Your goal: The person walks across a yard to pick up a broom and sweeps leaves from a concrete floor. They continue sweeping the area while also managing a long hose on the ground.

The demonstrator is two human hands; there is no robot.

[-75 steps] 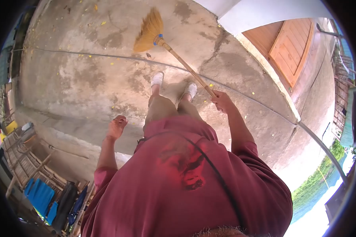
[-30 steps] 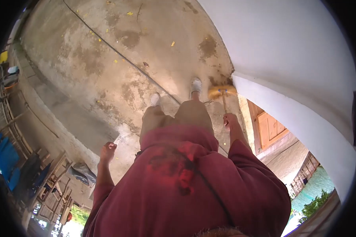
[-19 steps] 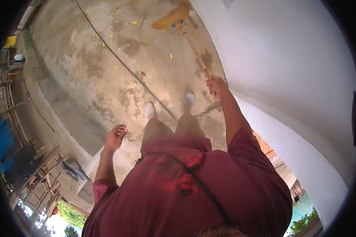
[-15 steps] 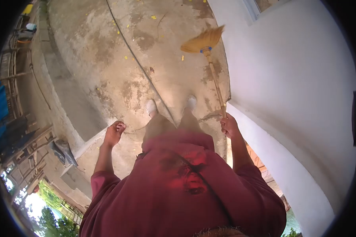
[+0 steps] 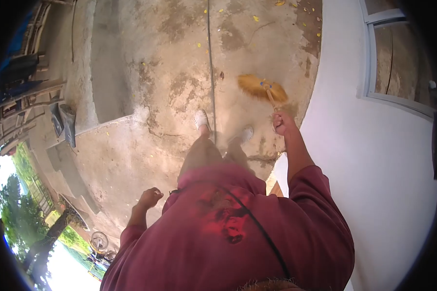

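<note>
A straw broom (image 5: 250, 86) with a blue binding is held out in front of me on the right. My right hand (image 5: 283, 122) is closed around its light wooden handle, which appears short from this angle. The fan of bristles points away from me, over the stained concrete floor. Low at my left side hangs my left hand (image 5: 151, 198), its fingers curled in with nothing showing in them.
A dark hose or cable (image 5: 210, 63) runs along the concrete floor (image 5: 175, 63) past my feet. To the right stands a white wall (image 5: 344, 145) with a window (image 5: 398, 58). Dark boots (image 5: 65, 123) hang at left by a wooden rack. Yellow leaves lie scattered ahead.
My right hand has moved forward, and the broom head now appears closer and turned. My left hand has dropped back toward my side. The view has turned, and one foot has stepped ahead.
</note>
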